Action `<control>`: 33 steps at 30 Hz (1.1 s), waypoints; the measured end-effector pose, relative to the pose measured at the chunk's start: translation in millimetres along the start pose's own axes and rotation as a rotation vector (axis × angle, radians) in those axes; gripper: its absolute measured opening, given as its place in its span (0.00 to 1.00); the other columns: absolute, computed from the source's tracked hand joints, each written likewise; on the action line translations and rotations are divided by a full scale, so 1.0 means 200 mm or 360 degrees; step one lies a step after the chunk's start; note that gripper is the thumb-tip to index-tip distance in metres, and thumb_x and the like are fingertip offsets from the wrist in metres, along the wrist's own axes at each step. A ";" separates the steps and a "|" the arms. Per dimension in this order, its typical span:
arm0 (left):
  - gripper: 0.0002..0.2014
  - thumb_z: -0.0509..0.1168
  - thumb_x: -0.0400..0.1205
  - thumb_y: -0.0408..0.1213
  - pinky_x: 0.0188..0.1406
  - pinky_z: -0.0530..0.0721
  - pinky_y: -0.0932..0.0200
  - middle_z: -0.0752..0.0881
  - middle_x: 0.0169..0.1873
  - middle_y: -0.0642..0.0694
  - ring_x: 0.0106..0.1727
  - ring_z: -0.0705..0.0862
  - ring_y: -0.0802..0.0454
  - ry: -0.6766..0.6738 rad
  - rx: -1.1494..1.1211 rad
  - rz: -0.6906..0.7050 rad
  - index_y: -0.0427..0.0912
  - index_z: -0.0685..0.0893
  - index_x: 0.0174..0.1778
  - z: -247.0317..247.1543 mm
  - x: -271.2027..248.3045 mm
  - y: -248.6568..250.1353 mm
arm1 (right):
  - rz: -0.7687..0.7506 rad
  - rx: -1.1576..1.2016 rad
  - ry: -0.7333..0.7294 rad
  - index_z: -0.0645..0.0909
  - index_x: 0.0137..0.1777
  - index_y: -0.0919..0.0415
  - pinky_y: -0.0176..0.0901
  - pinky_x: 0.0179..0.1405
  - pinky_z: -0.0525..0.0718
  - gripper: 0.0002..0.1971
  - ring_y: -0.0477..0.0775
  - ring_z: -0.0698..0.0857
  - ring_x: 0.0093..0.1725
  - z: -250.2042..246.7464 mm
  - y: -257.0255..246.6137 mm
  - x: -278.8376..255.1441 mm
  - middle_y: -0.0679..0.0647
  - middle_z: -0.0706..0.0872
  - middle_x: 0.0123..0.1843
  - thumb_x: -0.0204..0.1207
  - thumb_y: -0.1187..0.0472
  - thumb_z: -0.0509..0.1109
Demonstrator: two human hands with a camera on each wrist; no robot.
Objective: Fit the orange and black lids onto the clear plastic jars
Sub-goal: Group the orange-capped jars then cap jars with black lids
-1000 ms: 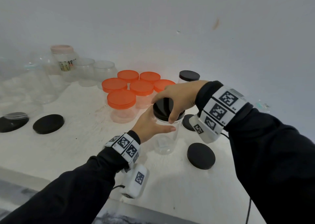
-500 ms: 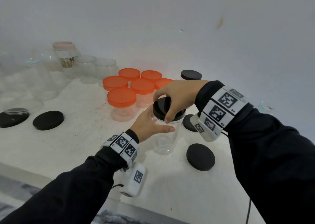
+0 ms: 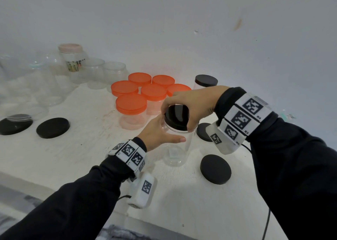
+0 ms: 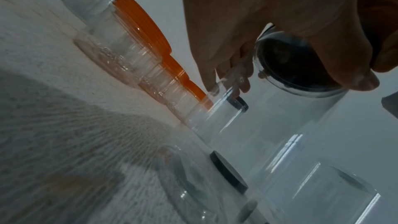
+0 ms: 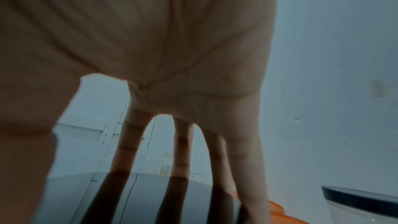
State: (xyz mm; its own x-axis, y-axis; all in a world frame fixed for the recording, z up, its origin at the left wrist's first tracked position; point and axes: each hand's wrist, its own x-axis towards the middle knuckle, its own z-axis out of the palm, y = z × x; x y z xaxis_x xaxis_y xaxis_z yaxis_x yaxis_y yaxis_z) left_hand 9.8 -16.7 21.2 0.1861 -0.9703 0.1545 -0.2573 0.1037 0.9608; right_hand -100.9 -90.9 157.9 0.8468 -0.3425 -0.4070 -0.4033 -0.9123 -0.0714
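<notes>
jar in hand: tall clear jar stands upright on the white surface, centre front, near a loose black lid.
lid in hand: black lid sits on the jar mouth, tilted a bit toward the camera; can't tell if it is seated square yet.
right hand: right hand comes over the top, fingers and thumb spread and curled down round the lid rim, clamped on it.
left hand: left hand wraps the jar's upper wall just under the lid, thumb across the front, the rest round the far side; gripping the jar.
step: looks like closing this jar, lid on and being turned or pressed home.
next move: probably needs the lid levelled on the mouth, then a twist with the right hand while the left holds the jar from spinning; thin clear wall, so a light squeeze.
done so far: six orange-lidded jars clustered behind, one black-lidded jar behind the right hand.
left to do: open clear jars at far left, more black lids lying flat on the surface at left, one partly hidden behind the right wrist.
</notes>
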 end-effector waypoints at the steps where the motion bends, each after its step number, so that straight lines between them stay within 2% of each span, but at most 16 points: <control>1: 0.34 0.80 0.64 0.34 0.58 0.76 0.76 0.81 0.58 0.59 0.62 0.77 0.68 -0.0004 -0.0002 -0.0004 0.51 0.73 0.64 0.00 0.00 0.00 | -0.0005 0.0007 0.0007 0.69 0.68 0.41 0.52 0.53 0.84 0.35 0.55 0.77 0.57 0.00 0.00 0.00 0.47 0.71 0.59 0.64 0.64 0.77; 6: 0.31 0.80 0.64 0.33 0.58 0.77 0.72 0.83 0.55 0.58 0.60 0.79 0.67 -0.0005 0.0019 -0.0003 0.57 0.74 0.57 0.00 0.00 0.01 | 0.0003 0.0033 0.0083 0.72 0.64 0.38 0.55 0.57 0.83 0.34 0.54 0.78 0.60 0.01 0.00 0.01 0.46 0.77 0.61 0.59 0.54 0.82; 9: 0.31 0.80 0.64 0.32 0.61 0.76 0.69 0.83 0.56 0.58 0.60 0.79 0.66 0.0030 -0.0020 0.0016 0.59 0.74 0.55 0.01 0.00 0.01 | 0.0048 0.0055 0.0130 0.72 0.61 0.36 0.55 0.54 0.85 0.33 0.54 0.81 0.56 0.01 -0.01 0.02 0.47 0.80 0.58 0.55 0.46 0.81; 11: 0.31 0.80 0.64 0.31 0.59 0.77 0.72 0.83 0.56 0.58 0.60 0.80 0.67 0.0039 -0.0037 0.0025 0.59 0.74 0.55 0.01 -0.01 0.01 | 0.0090 0.0083 0.0188 0.73 0.60 0.38 0.51 0.46 0.88 0.31 0.53 0.84 0.49 0.02 -0.01 0.02 0.48 0.80 0.53 0.57 0.44 0.80; 12: 0.31 0.80 0.63 0.31 0.57 0.77 0.73 0.83 0.56 0.58 0.60 0.80 0.67 0.0042 -0.0043 0.0027 0.59 0.74 0.56 0.02 -0.01 0.01 | 0.0115 0.0069 0.0235 0.74 0.60 0.41 0.46 0.39 0.88 0.29 0.50 0.84 0.43 0.03 -0.01 0.02 0.48 0.80 0.50 0.59 0.43 0.79; 14: 0.32 0.80 0.64 0.31 0.54 0.77 0.75 0.83 0.56 0.57 0.59 0.80 0.68 0.0052 -0.0056 0.0034 0.59 0.73 0.56 0.02 -0.01 0.01 | 0.0172 0.0003 0.0366 0.76 0.59 0.50 0.36 0.25 0.79 0.27 0.43 0.79 0.32 0.05 -0.02 0.01 0.48 0.80 0.43 0.63 0.40 0.76; 16: 0.32 0.79 0.65 0.29 0.51 0.77 0.78 0.82 0.55 0.59 0.56 0.80 0.72 0.0071 -0.0056 0.0052 0.59 0.73 0.57 0.03 -0.02 0.01 | 0.0238 -0.0077 0.0498 0.79 0.57 0.58 0.32 0.19 0.71 0.29 0.42 0.74 0.24 0.08 -0.03 0.01 0.49 0.80 0.40 0.66 0.35 0.72; 18: 0.33 0.79 0.65 0.29 0.49 0.77 0.78 0.81 0.54 0.60 0.54 0.79 0.73 0.0088 -0.0054 0.0049 0.56 0.72 0.60 0.03 -0.03 0.01 | 0.0299 -0.0119 0.0523 0.80 0.58 0.62 0.30 0.16 0.70 0.33 0.44 0.71 0.19 0.09 -0.05 0.01 0.54 0.83 0.42 0.67 0.33 0.69; 20: 0.34 0.79 0.65 0.31 0.49 0.77 0.78 0.81 0.55 0.61 0.56 0.78 0.72 0.0079 -0.0036 0.0028 0.54 0.72 0.62 0.03 -0.03 0.02 | 0.0311 -0.0137 0.0400 0.77 0.64 0.61 0.32 0.26 0.75 0.36 0.45 0.75 0.26 0.07 -0.05 -0.01 0.57 0.85 0.52 0.67 0.31 0.67; 22: 0.33 0.79 0.65 0.32 0.49 0.75 0.82 0.81 0.54 0.62 0.56 0.78 0.73 0.0058 0.0006 0.0034 0.56 0.72 0.61 0.02 -0.03 0.02 | 0.0209 -0.0122 0.0142 0.68 0.74 0.51 0.40 0.48 0.80 0.37 0.48 0.79 0.48 0.03 -0.03 -0.02 0.51 0.78 0.63 0.68 0.34 0.70; 23: 0.32 0.80 0.65 0.33 0.49 0.74 0.83 0.81 0.54 0.62 0.55 0.78 0.75 0.0054 0.0034 0.0038 0.55 0.72 0.61 0.02 -0.03 0.03 | 0.0138 -0.0085 0.0037 0.64 0.76 0.45 0.45 0.58 0.79 0.38 0.50 0.75 0.58 0.02 -0.03 -0.03 0.46 0.73 0.64 0.67 0.40 0.74; 24: 0.32 0.80 0.65 0.33 0.49 0.73 0.84 0.81 0.53 0.62 0.53 0.78 0.77 0.0055 0.0048 0.0039 0.55 0.72 0.61 0.03 -0.03 0.03 | 0.0080 -0.0050 -0.0020 0.64 0.76 0.41 0.49 0.61 0.78 0.38 0.50 0.73 0.61 0.01 -0.03 -0.03 0.43 0.71 0.60 0.67 0.46 0.77; 26: 0.32 0.79 0.65 0.31 0.47 0.73 0.84 0.80 0.52 0.63 0.50 0.77 0.81 0.0071 0.0036 0.0050 0.54 0.72 0.59 0.03 -0.04 0.03 | 0.0029 0.0010 0.0039 0.69 0.72 0.40 0.48 0.56 0.81 0.35 0.51 0.75 0.59 0.02 -0.02 -0.02 0.41 0.71 0.53 0.65 0.53 0.79; 28: 0.32 0.79 0.65 0.30 0.45 0.73 0.84 0.80 0.51 0.63 0.48 0.77 0.83 0.0097 0.0023 0.0068 0.54 0.72 0.58 0.04 -0.05 0.03 | 0.0092 0.0026 0.0201 0.73 0.67 0.42 0.41 0.40 0.82 0.31 0.51 0.79 0.53 0.04 -0.01 0.00 0.44 0.76 0.53 0.64 0.48 0.78; 30: 0.32 0.79 0.65 0.30 0.44 0.74 0.84 0.80 0.51 0.63 0.47 0.77 0.83 0.0113 0.0011 0.0077 0.54 0.71 0.59 0.05 -0.05 0.03 | 0.0169 -0.0029 0.0345 0.76 0.63 0.48 0.35 0.27 0.75 0.27 0.47 0.80 0.42 0.08 -0.02 0.02 0.49 0.81 0.51 0.64 0.41 0.75; 33: 0.33 0.79 0.66 0.30 0.42 0.72 0.86 0.78 0.50 0.66 0.47 0.76 0.85 0.0106 0.0022 0.0075 0.55 0.70 0.60 0.05 -0.05 0.03 | 0.0221 -0.0165 0.0497 0.80 0.58 0.56 0.33 0.21 0.70 0.29 0.44 0.77 0.32 0.09 -0.04 0.03 0.52 0.85 0.47 0.66 0.35 0.71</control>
State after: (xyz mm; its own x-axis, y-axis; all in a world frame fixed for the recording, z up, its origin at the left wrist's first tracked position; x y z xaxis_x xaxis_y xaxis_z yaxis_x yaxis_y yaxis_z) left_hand -3.1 -8.8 22.9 0.2362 -0.9477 0.2148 -0.2804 0.1452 0.9489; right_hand -99.2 -81.4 138.8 0.8581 -0.5023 -0.1069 -0.4981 -0.8647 0.0644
